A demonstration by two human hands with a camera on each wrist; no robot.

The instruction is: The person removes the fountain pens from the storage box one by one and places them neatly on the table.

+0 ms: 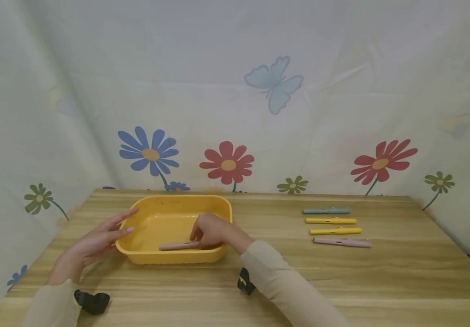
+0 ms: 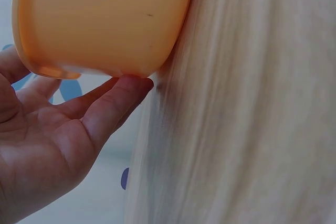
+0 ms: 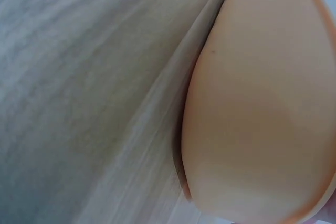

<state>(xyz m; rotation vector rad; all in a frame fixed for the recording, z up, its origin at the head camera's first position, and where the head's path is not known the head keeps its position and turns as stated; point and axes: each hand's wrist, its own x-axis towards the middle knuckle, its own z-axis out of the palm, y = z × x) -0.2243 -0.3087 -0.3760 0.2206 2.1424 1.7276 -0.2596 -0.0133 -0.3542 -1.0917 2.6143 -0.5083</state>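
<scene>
A yellow plastic basin (image 1: 173, 258) stands on the left of the table. My left hand (image 1: 97, 243) is at its left end, two digits reaching over the rim. In the left wrist view, fairly straight fingers (image 2: 107, 108) touch the basin's outer wall (image 2: 105, 22). Inside the basin, my right hand (image 1: 210, 229) bends down and pinches one end of a pale pink pen (image 1: 177, 245), which lies low near the front wall. Those fingertips are partly hidden. The right wrist view shows mainly the basin's outer wall (image 3: 257, 103), with the right hand hardly visible.
On the right of the table several capped pens lie in a loose column: a grey-green pen (image 1: 326, 210), two yellow pens (image 1: 331, 221) and a pink pen (image 1: 342, 242). The wooden table (image 1: 267, 218) meets a flower-printed curtain (image 1: 329, 159) at the back.
</scene>
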